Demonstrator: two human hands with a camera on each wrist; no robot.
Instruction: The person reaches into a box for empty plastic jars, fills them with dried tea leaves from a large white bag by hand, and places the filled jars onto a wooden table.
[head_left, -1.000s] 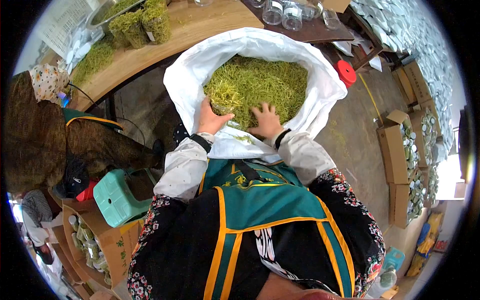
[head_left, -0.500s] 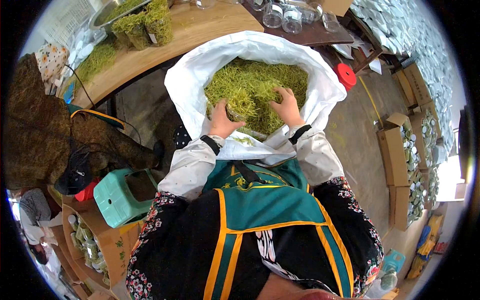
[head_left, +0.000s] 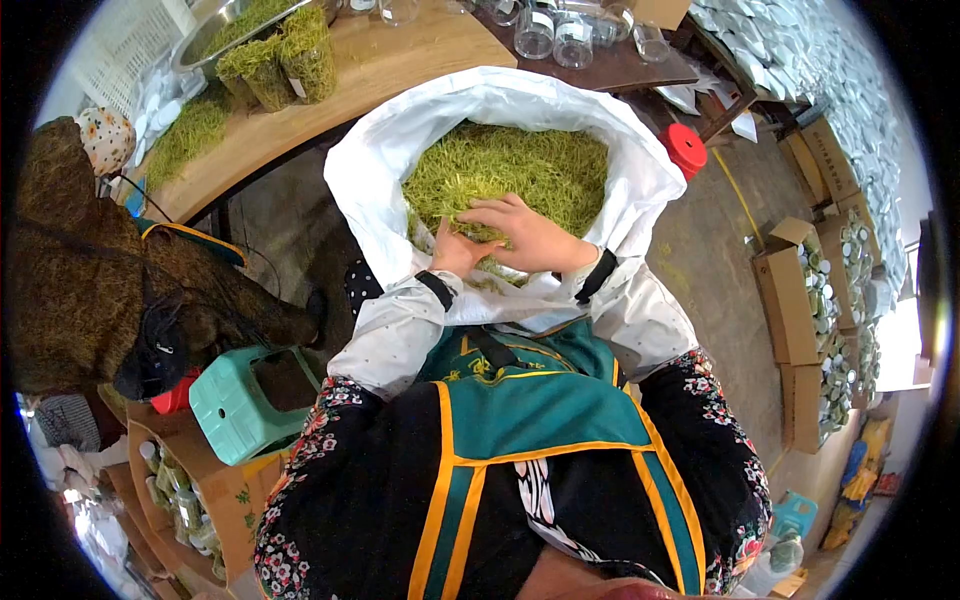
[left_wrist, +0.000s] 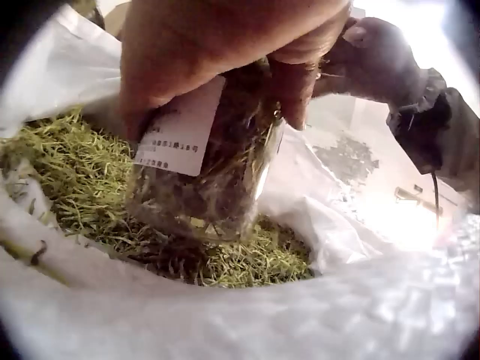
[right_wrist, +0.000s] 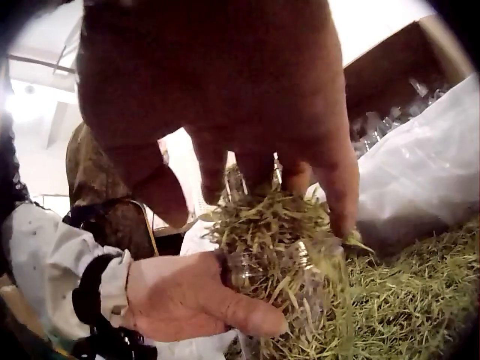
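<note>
My left hand (head_left: pixel 456 253) grips a clear jar (left_wrist: pixel 199 199) with a white printed label (left_wrist: pixel 184 131), its thumb and fingers around the sides. Dried green herb strands fill the jar and heap over its mouth in the right wrist view, as a tuft (right_wrist: pixel 274 225). Over that tuft my right hand (head_left: pixel 538 240) reaches down, its fingers spread and touching the strands. Both hands are inside the mouth of a white sack (head_left: pixel 640 150), above a mass of the same herb (head_left: pixel 525 155). In the head view the hands hide most of the jar.
Filled jars (head_left: pixel 305 65) and a metal basin (head_left: pixel 190 50) stand on the wooden table (head_left: pixel 420 45). Clear jars (head_left: pixel 573 45) are behind the sack. A red stool (head_left: pixel 686 150) and cartons of jars (head_left: pixel 785 310) are at right. At left are a green stool (head_left: pixel 225 405) and another person (head_left: pixel 70 270).
My right hand rose from the sack's herb with strands, then came left over the jar. The left hand keeps its hold on the jar and has shifted slightly right.
</note>
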